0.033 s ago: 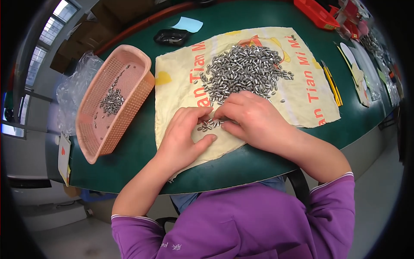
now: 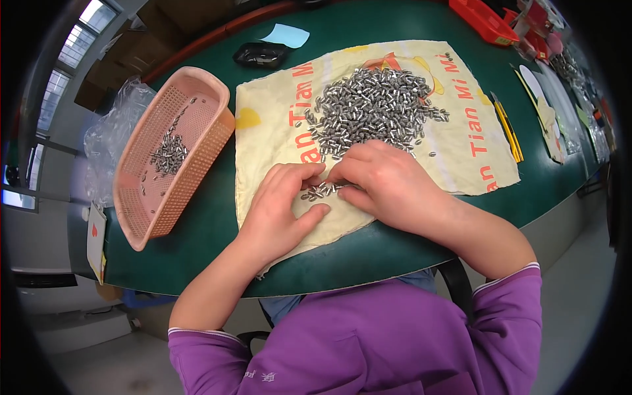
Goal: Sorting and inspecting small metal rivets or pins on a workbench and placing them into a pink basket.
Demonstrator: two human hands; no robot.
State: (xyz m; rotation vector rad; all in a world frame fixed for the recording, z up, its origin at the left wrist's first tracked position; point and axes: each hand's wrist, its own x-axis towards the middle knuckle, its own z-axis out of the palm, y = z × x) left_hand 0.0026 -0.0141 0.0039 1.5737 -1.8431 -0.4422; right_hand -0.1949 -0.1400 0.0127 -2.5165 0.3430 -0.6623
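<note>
Through the head camera I look down on a green table (image 2: 197,260) with a pale yellow printed cloth (image 2: 263,141) spread over it. The left hand (image 2: 280,201) rests on the cloth, its fingers curved and its thumb standing well apart from them, so I read it as open. Beside its fingertips lies a small group of metal pieces (image 2: 318,191), short, silvery and rounded. The right hand (image 2: 388,181) reaches in from the other side with fingers bent and thumb and forefinger close to the same group; its own fingers cover the tips, so I cannot tell whether it grips a piece. Just beyond both hands I see the large pile (image 2: 372,105) of the same pieces, with a few strays around its edge. To the left stands a pink perforated basket (image 2: 197,168), a smaller heap (image 2: 170,155) of pieces inside it. Behind the cloth I make out a black packet (image 2: 261,55) near a light blue sheet (image 2: 288,36), and at its right edge a yellow cutter (image 2: 507,128).
</note>
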